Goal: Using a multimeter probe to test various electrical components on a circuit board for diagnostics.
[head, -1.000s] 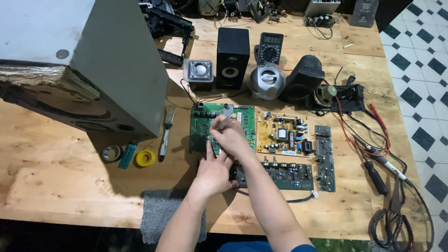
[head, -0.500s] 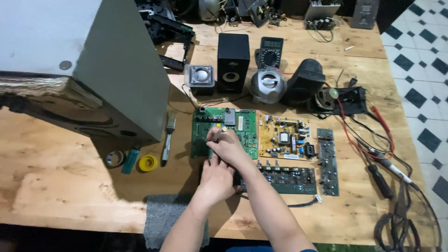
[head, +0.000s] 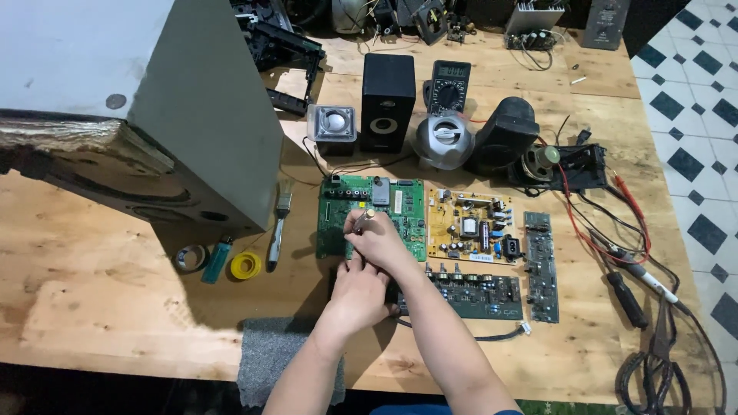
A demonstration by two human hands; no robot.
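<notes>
Four circuit boards (one green), four speakers, one multimeter.

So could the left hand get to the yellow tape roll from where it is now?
Probably yes. The left hand rests by the green circuit board, and only bare wooden table lies between it and the yellow tape roll.

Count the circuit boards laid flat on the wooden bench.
4. A green board under the hands, a yellow board to its right, a narrow dark strip board further right, and a long dark board in front. Others may be hidden.
</notes>
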